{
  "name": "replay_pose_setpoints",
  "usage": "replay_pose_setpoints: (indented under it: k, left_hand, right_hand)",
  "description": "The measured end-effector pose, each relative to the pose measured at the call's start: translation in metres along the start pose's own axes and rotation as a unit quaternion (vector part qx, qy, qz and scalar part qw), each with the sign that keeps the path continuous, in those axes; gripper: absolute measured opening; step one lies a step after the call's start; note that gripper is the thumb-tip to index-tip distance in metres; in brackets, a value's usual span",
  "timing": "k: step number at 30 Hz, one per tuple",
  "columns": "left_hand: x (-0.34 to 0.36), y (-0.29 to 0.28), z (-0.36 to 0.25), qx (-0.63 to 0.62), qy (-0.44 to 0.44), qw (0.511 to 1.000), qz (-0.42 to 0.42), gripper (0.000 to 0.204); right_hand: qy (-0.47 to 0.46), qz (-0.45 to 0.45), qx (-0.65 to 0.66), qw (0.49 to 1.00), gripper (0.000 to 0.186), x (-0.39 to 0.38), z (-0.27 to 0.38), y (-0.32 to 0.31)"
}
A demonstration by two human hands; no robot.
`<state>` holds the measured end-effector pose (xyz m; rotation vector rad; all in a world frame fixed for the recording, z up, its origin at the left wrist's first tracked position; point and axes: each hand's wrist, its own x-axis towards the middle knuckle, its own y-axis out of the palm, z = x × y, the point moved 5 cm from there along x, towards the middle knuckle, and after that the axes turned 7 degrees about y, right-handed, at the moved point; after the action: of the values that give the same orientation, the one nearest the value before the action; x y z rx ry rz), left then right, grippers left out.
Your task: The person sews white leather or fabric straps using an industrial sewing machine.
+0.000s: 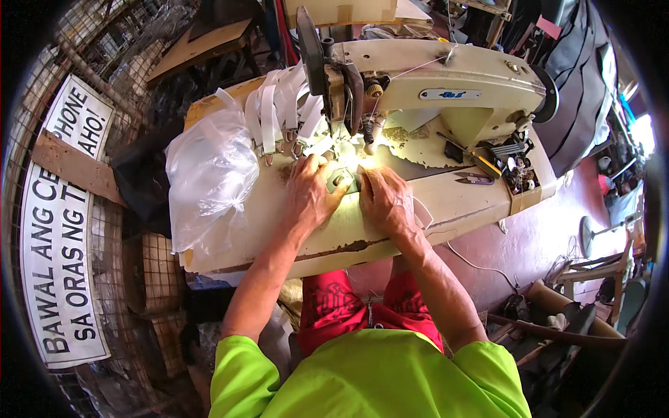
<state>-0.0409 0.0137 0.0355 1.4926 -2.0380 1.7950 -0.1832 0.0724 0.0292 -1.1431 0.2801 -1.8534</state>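
A cream sewing machine [488, 83] stands on a worn table [272, 247], its lamp lighting the needle area in glare. My left hand [312, 191] is left of the needle plate, thumb and fingers closed on a small piece I cannot make out. My right hand [387, 202] is right of it, fingers curled on a white strap [423, 212] whose loose part curves out beside the wrist. Several white straps with metal fittings [268, 118] lie beyond my left hand. A clear plastic bag of white material [205, 177] lies at the table's left.
Yellow-handled screwdriver [488, 164], thread snips [474, 179] and a box of small parts [523, 174] sit at the table's right. A wire-mesh rack with a sign [63, 230] stands left. Dark covered items [571, 83], a standing fan [587, 237] and clutter on the floor are at right.
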Motion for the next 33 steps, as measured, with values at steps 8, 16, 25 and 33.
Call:
replay_pose_setpoints:
  k: [8, 16, 25, 33]
  left_hand:
    - [-0.001, 0.004, 0.006, -0.032, -0.002, 0.999, -0.014, 0.017]
    - [-0.007, 0.014, 0.016, -0.135, -0.074, 0.988, 0.002, 0.014]
    - [-0.002, 0.006, -0.007, -0.053, -0.012, 0.998, -0.030, 0.013]
    - [-0.006, 0.006, -0.023, -0.024, 0.051, 0.998, -0.027, 0.011]
  right_hand:
    - [-0.021, 0.008, 0.014, 1.000, 0.015, 0.001, 0.005, -0.003]
    - [-0.055, 0.013, 0.017, 0.998, 0.019, 0.000, 0.002, 0.001]
    - [-0.026, 0.004, 0.020, 0.999, 0.010, -0.001, -0.001, 0.003]
    - [0.041, 0.012, -0.004, 0.999, 0.009, -0.003, -0.007, 0.003]
